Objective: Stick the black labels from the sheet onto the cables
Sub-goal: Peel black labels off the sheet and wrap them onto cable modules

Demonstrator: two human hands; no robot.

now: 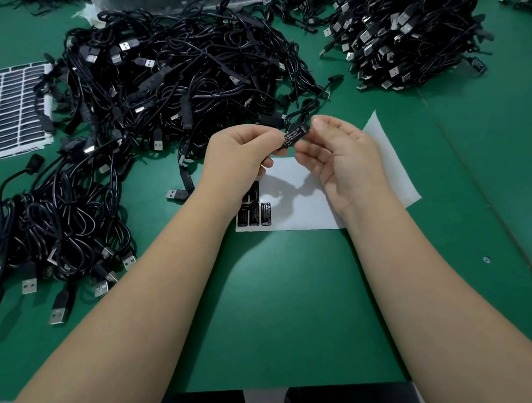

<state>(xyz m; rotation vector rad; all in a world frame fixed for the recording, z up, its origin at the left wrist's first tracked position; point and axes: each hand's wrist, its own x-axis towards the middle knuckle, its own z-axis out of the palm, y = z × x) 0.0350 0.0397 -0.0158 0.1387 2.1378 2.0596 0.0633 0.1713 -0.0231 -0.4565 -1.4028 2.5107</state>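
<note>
Two hands, the left hand [241, 150] and right hand [341, 157], were seen pinching a labelled cable controller [294, 136] above the label sheet [292, 212], whose few remaining black labels [253, 214] were partly hidden by the left wrist, their print too small to be read.

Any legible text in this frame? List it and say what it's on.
"CONTROLLER": on the black label on the cable part pinched between left hand and right hand; first letters hidden, smaller lines blurred.
Labels on the near sheet: white print, too small to read.
Labels on the far-left sheet: too blurred to read.
</note>
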